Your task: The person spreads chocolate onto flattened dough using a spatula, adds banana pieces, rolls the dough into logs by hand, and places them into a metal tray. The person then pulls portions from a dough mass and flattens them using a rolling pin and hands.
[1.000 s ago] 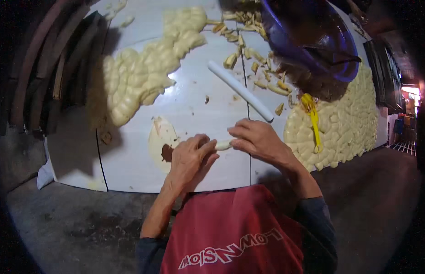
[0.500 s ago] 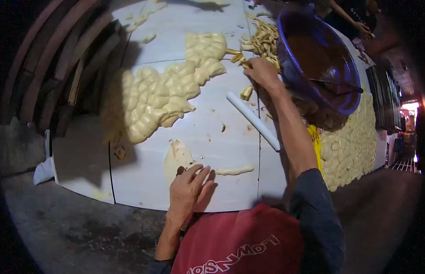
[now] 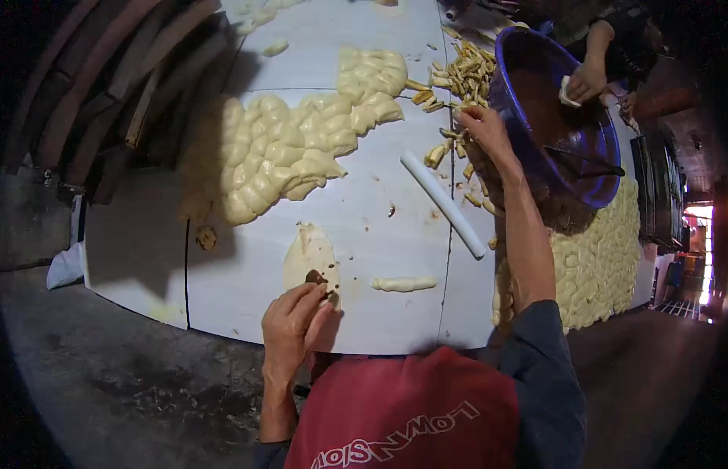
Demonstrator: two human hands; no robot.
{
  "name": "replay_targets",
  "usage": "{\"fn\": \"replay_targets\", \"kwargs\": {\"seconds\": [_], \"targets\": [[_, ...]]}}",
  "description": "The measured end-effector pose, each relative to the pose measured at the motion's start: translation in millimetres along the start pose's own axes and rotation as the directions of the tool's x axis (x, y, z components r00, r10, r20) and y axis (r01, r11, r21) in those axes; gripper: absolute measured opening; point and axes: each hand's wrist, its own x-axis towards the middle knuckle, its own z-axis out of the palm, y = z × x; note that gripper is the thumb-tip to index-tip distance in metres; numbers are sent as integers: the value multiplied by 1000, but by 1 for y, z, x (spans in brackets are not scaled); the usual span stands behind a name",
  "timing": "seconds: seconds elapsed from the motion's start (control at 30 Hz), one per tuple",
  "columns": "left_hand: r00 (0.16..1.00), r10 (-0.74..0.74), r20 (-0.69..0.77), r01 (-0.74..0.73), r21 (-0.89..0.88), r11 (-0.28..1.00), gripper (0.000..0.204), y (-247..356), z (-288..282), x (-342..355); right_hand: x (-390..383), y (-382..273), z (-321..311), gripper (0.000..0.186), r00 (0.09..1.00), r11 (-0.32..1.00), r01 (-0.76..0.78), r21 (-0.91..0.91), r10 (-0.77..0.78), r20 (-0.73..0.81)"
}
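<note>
Shifted off dough roll (image 3: pixel 404 284): left hand (image 3: pixel 290 320), at brown dab (image 3: pixel 314 276) on flat dough (image 3: pixel 308 246). Right hand (image 3: pixel 489 134): at yellow strips (image 3: pixel 466 72). Fingers, both: hold unclear. Best spread evenly.

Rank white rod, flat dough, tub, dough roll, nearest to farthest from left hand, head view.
1. Flat dough: at the left hand
2. Dough roll: to the right
3. White rod: farther right, beyond
4. Tub: far upper right
</note>
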Motion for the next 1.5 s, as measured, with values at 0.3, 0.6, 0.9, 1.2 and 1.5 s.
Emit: {"fn": "replay_targets", "kwargs": {"seconds": [0.3,0.6,0.9,1.2,1.5], "targets": [[877,-269,-399,238,-125,963,22,-45,29,-50,7,-10,21,46,980,871,179,-457,-201,0],[752,-186,-633,249,11,969,20,-64,48,-58,37,2,35,35,950,926,256,-278,-294,-105],[739,-186,-647,228,-19,973,15,-61,43,-46,3,-31,24,43,941,917,331,-222,-337,8],[860,-76,-505,153,111,982,23,-65,33,-58,-211,-151,108,21,841,929,306,206,-366,399],[984,149,-93,-159,-104,982,33,-79,-8,-47,-250,-166,152,15,787,868,494,60,-475,393]]}}
